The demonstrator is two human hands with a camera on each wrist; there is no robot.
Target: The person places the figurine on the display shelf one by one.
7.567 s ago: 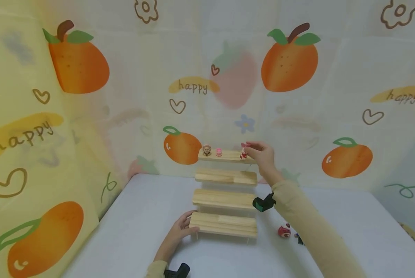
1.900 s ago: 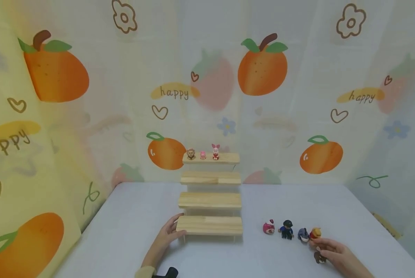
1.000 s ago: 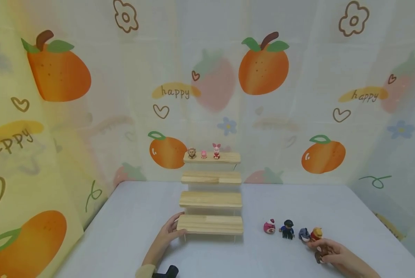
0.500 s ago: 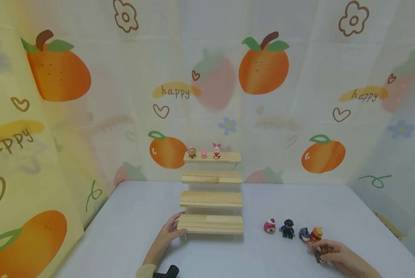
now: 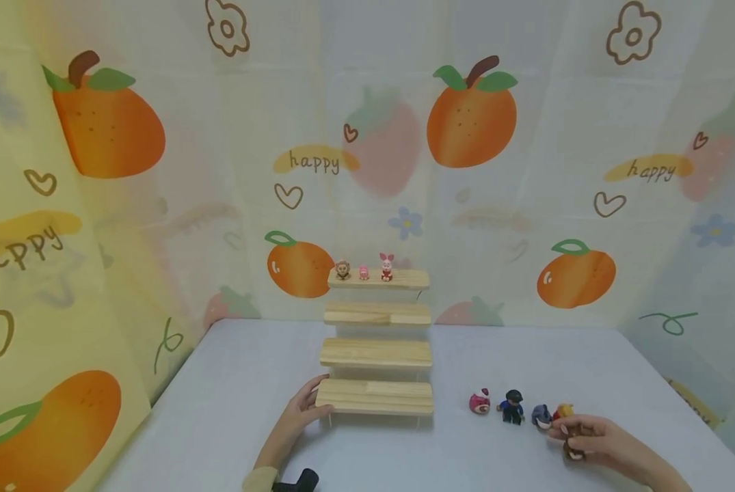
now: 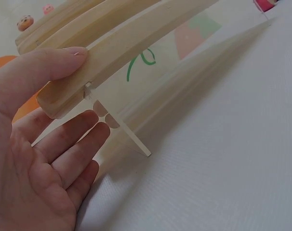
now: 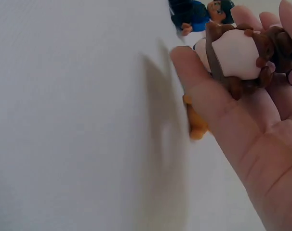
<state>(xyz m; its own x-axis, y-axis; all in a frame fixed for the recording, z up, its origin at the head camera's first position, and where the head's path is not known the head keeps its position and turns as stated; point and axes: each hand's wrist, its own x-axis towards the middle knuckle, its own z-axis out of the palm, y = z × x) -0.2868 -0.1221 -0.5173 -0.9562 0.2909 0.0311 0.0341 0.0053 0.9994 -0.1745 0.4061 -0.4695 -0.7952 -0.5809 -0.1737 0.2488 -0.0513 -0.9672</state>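
A tiered wooden display stand [image 5: 376,354] stands on the table, its boards rising like steps. My left hand [image 5: 296,418] grips the left end of the lowest board; the left wrist view shows the thumb [image 6: 64,62] on the board and fingers below, near a clear leg [image 6: 129,132]. My right hand [image 5: 616,444] holds a small brown figurine [image 7: 240,53] with a white belly, just above the table. Beside that hand are a yellow-and-red bear figurine [image 5: 563,411], partly hidden, and a grey-blue figurine [image 5: 541,416].
On the top board sit a brown-maned figurine [image 5: 342,270], a small pink one [image 5: 364,273] and a pink piglet figurine [image 5: 386,268]. Right of the stand are a dark-pink figurine [image 5: 480,402] and a toy figure in black and blue [image 5: 512,407]. A patterned cloth [image 5: 238,171] hangs behind.
The piglet figurine, earlier in my right hand, now stands released on the top board. My right hand has moved down right and lifted the brown figurine slightly. My left hand keeps its grip.
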